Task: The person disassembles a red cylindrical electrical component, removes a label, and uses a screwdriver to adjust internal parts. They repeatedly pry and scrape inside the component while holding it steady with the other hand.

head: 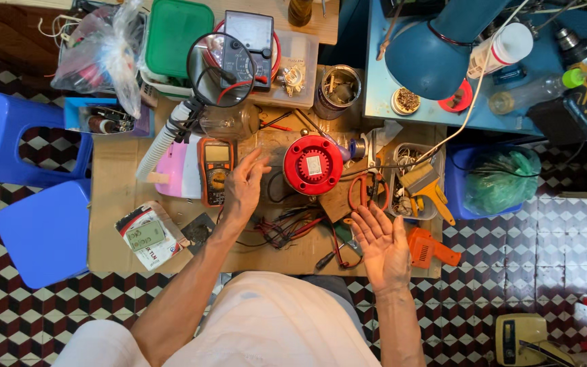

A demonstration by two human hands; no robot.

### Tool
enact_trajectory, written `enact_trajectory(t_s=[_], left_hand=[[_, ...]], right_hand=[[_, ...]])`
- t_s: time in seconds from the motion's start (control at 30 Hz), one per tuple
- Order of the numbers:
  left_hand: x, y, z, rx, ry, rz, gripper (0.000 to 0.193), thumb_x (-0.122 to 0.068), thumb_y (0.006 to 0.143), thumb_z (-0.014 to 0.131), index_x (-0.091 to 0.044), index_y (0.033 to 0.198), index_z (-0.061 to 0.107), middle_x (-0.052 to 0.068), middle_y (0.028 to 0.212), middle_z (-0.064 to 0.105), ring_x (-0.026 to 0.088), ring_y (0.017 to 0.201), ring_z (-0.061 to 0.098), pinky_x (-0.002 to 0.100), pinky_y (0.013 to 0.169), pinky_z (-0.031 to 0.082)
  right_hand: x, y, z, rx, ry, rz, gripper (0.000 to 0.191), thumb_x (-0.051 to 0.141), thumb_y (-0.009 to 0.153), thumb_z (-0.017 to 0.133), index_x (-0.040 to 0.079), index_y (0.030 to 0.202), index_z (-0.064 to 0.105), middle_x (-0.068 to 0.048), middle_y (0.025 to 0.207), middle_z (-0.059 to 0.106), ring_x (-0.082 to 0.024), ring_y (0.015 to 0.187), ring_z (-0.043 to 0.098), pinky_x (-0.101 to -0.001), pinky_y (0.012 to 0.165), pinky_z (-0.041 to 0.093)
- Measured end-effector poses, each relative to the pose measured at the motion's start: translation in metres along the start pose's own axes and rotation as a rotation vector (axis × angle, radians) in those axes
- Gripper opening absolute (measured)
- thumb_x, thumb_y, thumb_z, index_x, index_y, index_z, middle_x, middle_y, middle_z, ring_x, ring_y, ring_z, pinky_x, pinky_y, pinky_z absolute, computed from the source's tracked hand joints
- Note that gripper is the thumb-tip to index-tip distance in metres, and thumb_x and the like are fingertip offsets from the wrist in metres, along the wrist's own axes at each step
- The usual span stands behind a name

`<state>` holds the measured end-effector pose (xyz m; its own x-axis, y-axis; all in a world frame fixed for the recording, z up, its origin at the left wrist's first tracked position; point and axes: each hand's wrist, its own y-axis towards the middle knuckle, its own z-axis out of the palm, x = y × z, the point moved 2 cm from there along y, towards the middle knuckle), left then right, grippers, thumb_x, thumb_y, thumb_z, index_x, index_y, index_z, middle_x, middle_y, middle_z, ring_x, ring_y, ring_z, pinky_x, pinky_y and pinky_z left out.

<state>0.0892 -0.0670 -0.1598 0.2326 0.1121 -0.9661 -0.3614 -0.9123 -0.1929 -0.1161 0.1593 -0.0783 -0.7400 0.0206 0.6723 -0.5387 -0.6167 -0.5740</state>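
My left hand (242, 187) hovers open, fingers spread, beside an orange multimeter (215, 170) and left of a round red device (312, 164) on the wooden workbench (113, 204). My right hand (382, 245) is open with its palm up, holding nothing, just below orange-handled scissors (368, 189). Between the hands lies a tangle of red and black test leads (287, 228). An orange tool (429, 248) rests right of my right hand.
A magnifier on a flexible arm (222, 68), an analogue meter (246, 44), a tin of parts (338, 92), a tray with brushes (419, 183) and a blue lamp (436, 54) crowd the back. Blue stools (45, 231) stand left; a bin (497, 180) right.
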Motion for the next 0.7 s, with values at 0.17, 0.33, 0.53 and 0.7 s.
enact_trajectory(t_s=[0.17, 0.33, 0.53, 0.7], left_hand=[[0.003, -0.024, -0.015, 0.073, -0.371, -0.362, 0.06, -0.046, 0.107, 0.04, -0.003, 0.142, 0.061, 0.023, 0.121, 0.077, 0.021, 0.117, 0.07, 0.03, 0.109, 0.047], [0.006, -0.064, -0.009, 0.058, -0.382, -0.384, 0.061, -0.045, 0.101, 0.048, -0.001, 0.142, 0.056, 0.014, 0.136, 0.066, 0.019, 0.119, 0.067, 0.038, 0.109, 0.047], [0.0, -0.101, 0.024, -0.027, -0.564, -0.505, 0.057, -0.042, 0.099, 0.055, -0.001, 0.139, 0.06, 0.022, 0.123, 0.072, 0.025, 0.111, 0.067, 0.043, 0.107, 0.047], [-0.019, -0.112, 0.067, -0.092, -0.922, -0.438, 0.062, -0.044, 0.099, 0.058, 0.001, 0.142, 0.054, 0.017, 0.143, 0.06, 0.023, 0.127, 0.061, 0.042, 0.115, 0.041]], right_hand=[[-0.007, -0.009, -0.008, 0.014, 0.113, 0.069, 0.073, 0.051, 0.106, 0.031, -0.006, 0.15, 0.038, -0.027, 0.149, 0.051, -0.036, 0.139, 0.05, -0.0448, 0.116, 0.041], [-0.02, 0.013, -0.064, 0.004, 0.044, 0.05, 0.056, 0.035, 0.106, 0.049, -0.007, 0.144, 0.048, -0.029, 0.14, 0.054, -0.033, 0.126, 0.057, -0.0425, 0.108, 0.05], [-0.012, 0.049, -0.122, 0.02, -0.115, -0.035, 0.035, 0.017, 0.106, 0.069, -0.008, 0.124, 0.053, -0.028, 0.118, 0.056, -0.032, 0.11, 0.061, -0.0408, 0.094, 0.054], [0.031, 0.039, -0.071, 0.219, -0.718, -0.202, 0.065, 0.017, 0.093, 0.068, 0.004, 0.15, 0.04, -0.014, 0.148, 0.051, -0.022, 0.133, 0.055, -0.0349, 0.108, 0.046]])
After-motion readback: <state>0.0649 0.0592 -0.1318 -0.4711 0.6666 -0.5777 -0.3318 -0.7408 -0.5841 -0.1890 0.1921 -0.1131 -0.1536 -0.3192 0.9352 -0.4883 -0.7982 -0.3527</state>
